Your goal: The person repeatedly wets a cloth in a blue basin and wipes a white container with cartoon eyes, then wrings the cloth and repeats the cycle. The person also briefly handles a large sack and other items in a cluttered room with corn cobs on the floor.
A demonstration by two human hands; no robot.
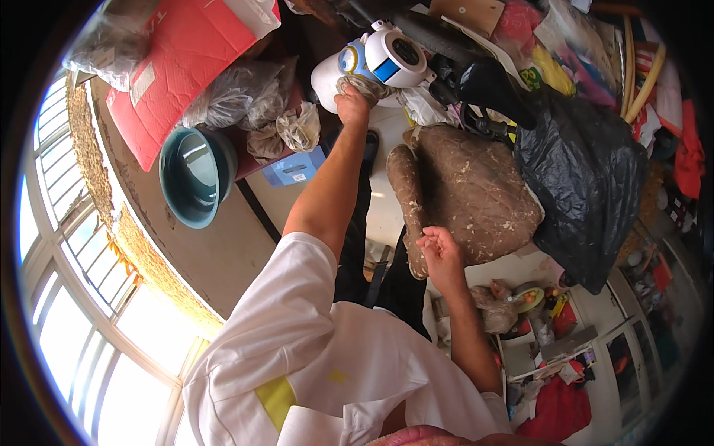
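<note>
My left hand (352,105) reaches out and grips a crumpled beige cloth (365,89). The cloth presses against a rounded white and blue plastic device (357,58), which looks like a toy robot. Its white top (396,56) has a dark round panel and a bright blue rectangle. Lower down, my right hand (443,256) is loosely curled with nothing visible in it. It hovers by, or rests at, the armrest (406,206) of a brown padded chair (474,189) with a peeling cover; contact is unclear.
A teal plastic basin (192,175) stands at left, below a red padded bag (184,56) and clear plastic bags (245,92). A blue box (295,167) lies near crumpled cloths (298,128). To the right are a black bicycle saddle (491,86) and a black plastic bag (580,173).
</note>
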